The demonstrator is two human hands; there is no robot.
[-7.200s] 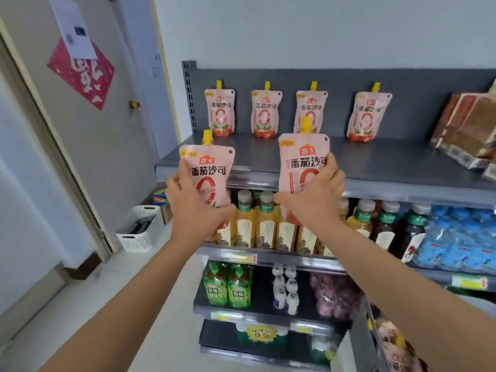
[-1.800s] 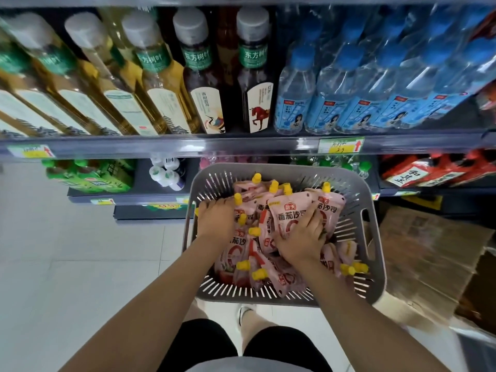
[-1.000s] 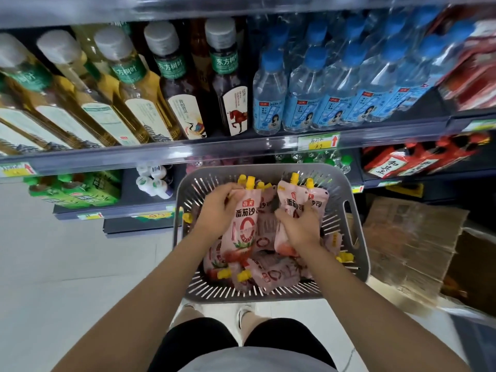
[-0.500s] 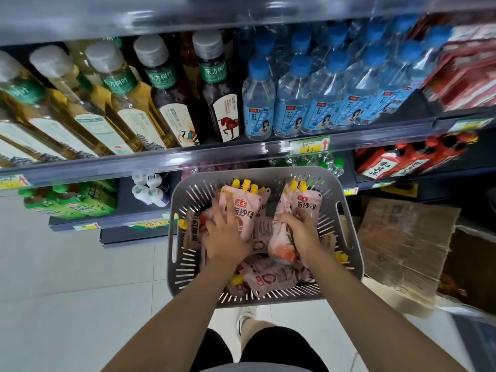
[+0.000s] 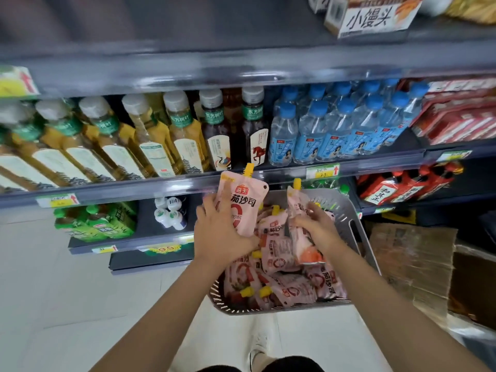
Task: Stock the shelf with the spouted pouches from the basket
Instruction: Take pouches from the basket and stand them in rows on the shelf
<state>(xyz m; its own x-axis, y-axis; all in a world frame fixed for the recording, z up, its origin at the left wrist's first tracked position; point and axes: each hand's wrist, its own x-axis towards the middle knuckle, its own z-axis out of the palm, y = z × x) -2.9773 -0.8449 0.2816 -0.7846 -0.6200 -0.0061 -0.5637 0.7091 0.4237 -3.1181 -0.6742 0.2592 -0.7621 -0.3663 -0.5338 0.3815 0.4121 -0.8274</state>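
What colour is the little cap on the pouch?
Yellow, on the pink pouch in the left hand; head view.

Pale tiled floor point(image 5: 67, 304), grey shelving point(image 5: 241, 68), flattened cardboard point(image 5: 410, 264) at right

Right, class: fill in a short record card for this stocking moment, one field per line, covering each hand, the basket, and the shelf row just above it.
left hand: closed on a pink pouch, yellow spout up, lifted above the basket
right hand: grip on a second pouch, also spout up
basket: grey slotted basket, many pink pouches lying inside
shelf row above: tea bottles on the left, blue-capped water bottles to their right
task stage: two pouches picked up, not yet shelved
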